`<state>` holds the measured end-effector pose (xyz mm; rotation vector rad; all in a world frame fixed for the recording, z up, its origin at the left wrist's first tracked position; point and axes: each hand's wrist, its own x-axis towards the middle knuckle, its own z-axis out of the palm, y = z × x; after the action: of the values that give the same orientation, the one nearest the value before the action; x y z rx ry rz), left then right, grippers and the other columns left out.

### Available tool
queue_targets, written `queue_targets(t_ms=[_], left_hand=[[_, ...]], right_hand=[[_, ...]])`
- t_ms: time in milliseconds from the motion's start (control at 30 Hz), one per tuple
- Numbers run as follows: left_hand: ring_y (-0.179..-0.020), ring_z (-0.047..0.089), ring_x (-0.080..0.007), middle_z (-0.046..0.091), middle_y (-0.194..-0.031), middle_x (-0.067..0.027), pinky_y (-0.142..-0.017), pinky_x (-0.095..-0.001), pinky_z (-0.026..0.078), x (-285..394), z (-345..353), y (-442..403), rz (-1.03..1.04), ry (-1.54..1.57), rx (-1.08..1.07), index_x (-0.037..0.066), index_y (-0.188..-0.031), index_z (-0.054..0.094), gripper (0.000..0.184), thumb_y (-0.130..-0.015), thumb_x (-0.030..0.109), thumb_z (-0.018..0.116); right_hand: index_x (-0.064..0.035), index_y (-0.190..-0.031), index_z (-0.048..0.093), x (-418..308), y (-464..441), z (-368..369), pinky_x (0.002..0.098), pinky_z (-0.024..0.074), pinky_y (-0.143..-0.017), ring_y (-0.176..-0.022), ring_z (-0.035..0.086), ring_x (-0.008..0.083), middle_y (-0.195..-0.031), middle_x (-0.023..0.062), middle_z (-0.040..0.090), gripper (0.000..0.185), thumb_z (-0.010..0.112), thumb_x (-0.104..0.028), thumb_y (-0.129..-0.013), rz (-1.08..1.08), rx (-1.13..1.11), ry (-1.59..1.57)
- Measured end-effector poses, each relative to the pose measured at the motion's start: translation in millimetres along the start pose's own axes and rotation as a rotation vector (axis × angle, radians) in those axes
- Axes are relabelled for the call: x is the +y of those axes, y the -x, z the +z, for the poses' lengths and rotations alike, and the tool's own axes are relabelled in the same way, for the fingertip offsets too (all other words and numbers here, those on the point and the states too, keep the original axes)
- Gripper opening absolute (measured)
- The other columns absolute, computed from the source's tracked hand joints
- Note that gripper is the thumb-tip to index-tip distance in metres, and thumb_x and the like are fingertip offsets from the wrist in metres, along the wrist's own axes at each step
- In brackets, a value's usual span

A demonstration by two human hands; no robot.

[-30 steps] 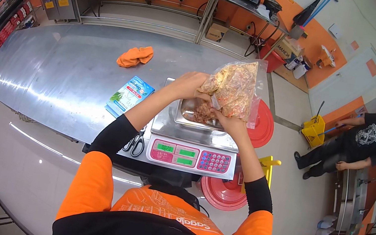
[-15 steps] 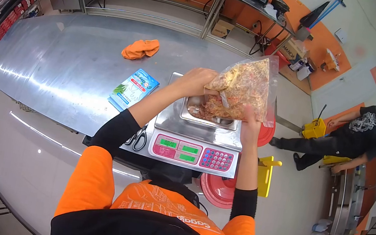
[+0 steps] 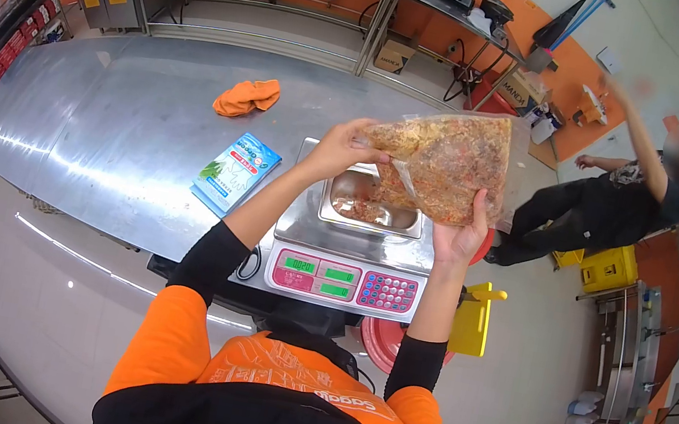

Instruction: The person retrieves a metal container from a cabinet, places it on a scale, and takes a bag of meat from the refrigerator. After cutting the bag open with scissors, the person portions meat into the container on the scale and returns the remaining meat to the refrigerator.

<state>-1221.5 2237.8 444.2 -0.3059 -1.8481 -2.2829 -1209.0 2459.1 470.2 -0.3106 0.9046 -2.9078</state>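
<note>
A clear plastic bag of reddish-yellow, crumbly food mix point(image 3: 461, 165) is held tilted above a small steel pan point(image 3: 337, 214), its left end low. My left hand point(image 3: 345, 151) grips the bag's left end, near its mouth. From below, my right hand point(image 3: 461, 233) supports the right part, thumb up against the plastic. Some of the mix point(image 3: 361, 209) lies in the pan, which the bag partly hides. The pan rests on a digital scale point(image 3: 334, 243) with lit green displays. Scissors point(image 3: 250, 264) lie at the scale's left side, partly behind my forearm.
A blue glove packet point(image 3: 237, 174) and an orange cloth point(image 3: 247, 98) lie on the steel table point(image 3: 121, 110). To the right, a person point(image 3: 634, 187) in dark clothes stands near yellow mop buckets point(image 3: 609, 269). Below the scale are a red tub point(image 3: 381, 345) and a yellow object point(image 3: 473, 322).
The bag has shifted slightly right and levelled out, uncovering more of the pan and the mix in it. The other person has straightened up and raised an arm.
</note>
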Motion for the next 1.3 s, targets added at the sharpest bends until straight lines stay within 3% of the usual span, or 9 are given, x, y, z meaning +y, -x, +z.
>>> queue_targets(t_ms=[133,300,500,533,833,1100,1300], left_hand=[[-0.084,0.061,-0.0137,0.066,-0.091,-0.0062,-0.074,-0.0251,0.048,-5,0,7,-0.034,-0.055,-0.022,-0.001,-0.094,0.065,0.021,-0.075,0.008,0.069],[-0.082,0.059,-0.0106,0.067,-0.087,-0.0048,-0.074,-0.0253,0.046,-10,-6,8,0.011,-0.130,0.015,0.000,-0.085,0.069,0.014,-0.076,0.011,0.067],[-0.072,0.058,-0.0090,0.068,-0.081,-0.0047,-0.068,-0.0230,0.045,-6,-10,3,0.053,-0.244,-0.022,-0.001,-0.087,0.069,0.014,-0.075,0.007,0.066],[-0.069,0.058,-0.0082,0.067,-0.078,-0.0054,-0.066,-0.0222,0.045,-7,-16,1,0.035,-0.161,0.069,-0.001,-0.087,0.068,0.015,-0.076,0.009,0.066],[-0.077,0.058,-0.0074,0.066,-0.083,-0.0037,-0.069,-0.0215,0.045,-12,1,2,0.072,-0.079,0.053,0.000,-0.091,0.065,0.015,-0.080,0.010,0.064],[-0.080,0.057,-0.0061,0.064,-0.087,-0.0022,-0.072,-0.0219,0.045,-4,6,4,0.047,-0.066,-0.029,0.000,-0.097,0.061,0.018,-0.083,0.011,0.062],[-0.080,0.061,-0.0130,0.065,-0.088,-0.0071,-0.069,-0.0244,0.047,-8,20,15,0.083,-0.241,0.050,-0.001,-0.100,0.059,0.029,-0.079,0.017,0.067]], right_hand=[[-0.0063,-0.127,0.043,-1,0,7,0.0444,0.0290,-0.103,-0.120,0.041,0.0253,-0.129,0.0091,0.047,0.047,0.056,-0.027,-0.087,0.015,-0.032,0.083],[-0.0057,-0.127,0.042,3,-3,1,0.0419,0.0293,-0.103,-0.120,0.042,0.0238,-0.128,0.0083,0.047,0.048,0.055,-0.031,-0.088,0.011,-0.062,-0.039],[-0.0064,-0.126,0.043,8,-8,2,0.0407,0.0304,-0.103,-0.119,0.043,0.0232,-0.128,0.0069,0.047,0.047,0.053,-0.033,-0.089,0.064,-0.080,0.014],[-0.0066,-0.126,0.044,5,-13,-2,0.0406,0.0305,-0.103,-0.119,0.043,0.0231,-0.128,0.0067,0.048,0.047,0.053,-0.033,-0.089,0.064,-0.090,0.012],[-0.0075,-0.125,0.045,18,-14,-7,0.0434,0.0330,-0.101,-0.118,0.043,0.0257,-0.128,0.0088,0.048,0.044,0.046,-0.035,-0.091,0.018,0.059,-0.253],[-0.0083,-0.126,0.044,15,-19,-3,0.0454,0.0313,-0.102,-0.120,0.041,0.0271,-0.130,0.0096,0.045,0.046,0.042,-0.039,-0.092,0.067,0.067,-0.233],[-0.0117,-0.127,0.043,16,-18,3,0.0478,0.0308,-0.102,-0.120,0.041,0.0274,-0.129,0.0079,0.045,0.056,0.046,-0.051,-0.086,-0.002,0.121,-0.199]])
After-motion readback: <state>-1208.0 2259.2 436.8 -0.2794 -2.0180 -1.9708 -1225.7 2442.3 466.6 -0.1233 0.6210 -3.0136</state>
